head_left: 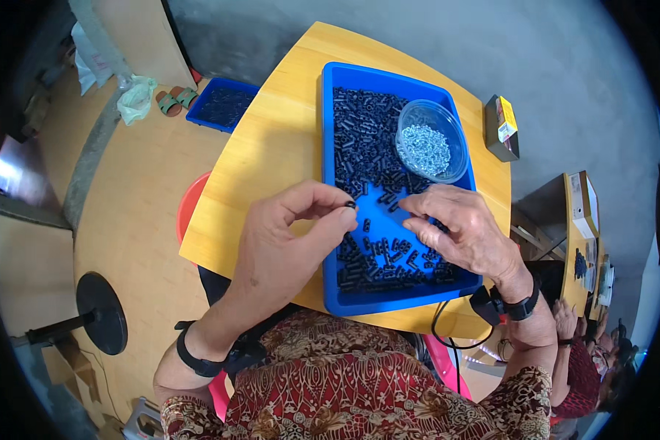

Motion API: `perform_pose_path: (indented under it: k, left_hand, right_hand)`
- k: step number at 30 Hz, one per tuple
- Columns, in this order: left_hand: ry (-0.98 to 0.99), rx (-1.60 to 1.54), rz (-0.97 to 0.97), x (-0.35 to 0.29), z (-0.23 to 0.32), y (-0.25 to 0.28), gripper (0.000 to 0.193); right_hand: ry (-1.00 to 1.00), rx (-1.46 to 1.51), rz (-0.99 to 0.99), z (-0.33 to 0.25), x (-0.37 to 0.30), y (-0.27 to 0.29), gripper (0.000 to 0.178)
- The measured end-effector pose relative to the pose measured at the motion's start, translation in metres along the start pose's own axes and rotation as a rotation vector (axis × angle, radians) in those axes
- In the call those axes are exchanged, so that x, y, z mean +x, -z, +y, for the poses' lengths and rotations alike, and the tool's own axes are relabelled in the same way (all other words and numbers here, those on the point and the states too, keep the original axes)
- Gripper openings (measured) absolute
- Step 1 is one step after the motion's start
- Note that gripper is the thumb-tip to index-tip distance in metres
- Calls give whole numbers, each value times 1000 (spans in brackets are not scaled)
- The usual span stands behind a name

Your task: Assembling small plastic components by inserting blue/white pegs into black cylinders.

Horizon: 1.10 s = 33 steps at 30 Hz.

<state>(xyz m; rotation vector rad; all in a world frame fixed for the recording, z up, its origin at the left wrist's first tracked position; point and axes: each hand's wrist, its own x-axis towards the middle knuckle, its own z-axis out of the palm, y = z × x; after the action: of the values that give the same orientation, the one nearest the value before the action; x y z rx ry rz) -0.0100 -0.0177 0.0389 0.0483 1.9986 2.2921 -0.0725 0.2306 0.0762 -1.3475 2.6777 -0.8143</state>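
My left hand (286,238) pinches a small black cylindrical part (350,204) between thumb and forefinger, above the left side of a blue plastic tray (328,176). Over the tray's right half is my right hand (458,224), thumb and forefinger apart with nothing visible between them. Its fingertips hover close to a few loose black parts. Many small black parts (363,132) fill the far end of the tray, and a looser group of black pieces (389,253) lies at the near end. A clear round tub (460,158) of small shiny metal pieces (424,150) sits in the tray's far right.
The tray rests on a yellow wooden table (271,132). A dark box (501,139) with a yellow packet stands by its right edge. On the floor are another blue tray (220,103), sandals and a red stool (192,209). Another person (590,367) sits at the right.
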Motion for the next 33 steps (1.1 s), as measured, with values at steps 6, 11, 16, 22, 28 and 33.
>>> perform_pose_path:
  k: [6, 11, 16, 22, 28, 33]
  left_hand:
    - [-69, 70, 71, -5, -12, 3, 11]
    - [-21, 101, 37, -9, -14, 5, 11]
    - [-36, 97, 29, -12, -18, 6, 12]
    - [-23, 45, 65, -15, -22, 8, 12]
    - [-7, 26, 77, -16, -26, 14, 12]
    - [12, 19, 45, -17, -27, 15, 12]
  right_hand:
    - [-246, -70, -137, 30, -23, 3, 16]
    - [-240, -92, -223, 40, -28, -1, 16]
    - [-210, -118, -204, 47, -27, -1, 17]
    - [-86, -202, -177, 35, -11, -24, 32]
    - [-99, -154, -267, 35, -16, -30, 32]
    - [-124, -85, -263, 29, -8, -25, 29]
